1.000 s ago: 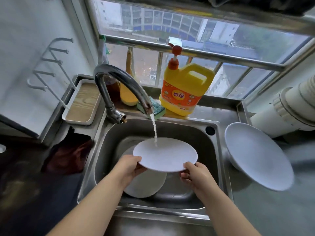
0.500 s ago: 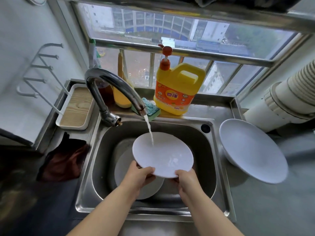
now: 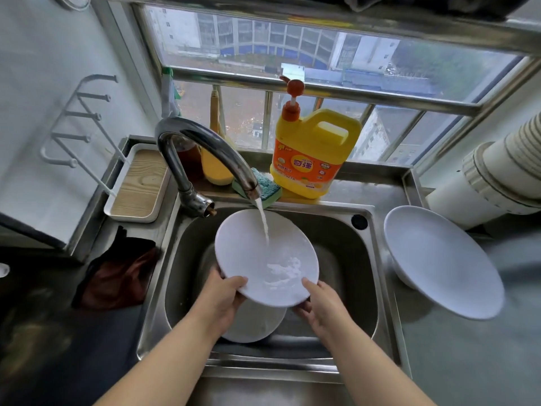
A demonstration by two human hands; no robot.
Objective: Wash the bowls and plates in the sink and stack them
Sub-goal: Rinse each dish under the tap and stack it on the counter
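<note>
A white plate [image 3: 257, 253] is tilted up over the steel sink [image 3: 345, 259], its face toward me, with tap water running onto it and pooling near its lower edge. My left hand [image 3: 225, 297] grips the plate's lower left rim, thumb on the face. My right hand [image 3: 322, 306] grips the lower right rim. Another white plate [image 3: 254, 323] lies in the sink bottom, mostly hidden by the held plate and my hands. A large white bowl [image 3: 439, 259] rests tilted on the counter right of the sink.
The curved tap [image 3: 205, 153] arches over the sink's back left. A yellow detergent jug [image 3: 313, 153] and a green sponge [image 3: 263, 186] stand on the back ledge. A wood-lined tray [image 3: 137, 183] and dark cloth [image 3: 117, 276] sit left; a white pipe [image 3: 483, 183] lies right.
The held plate has tipped from nearly flat to steeply tilted toward me, and both hands have moved closer together along its lower rim. Water now collects on its face.
</note>
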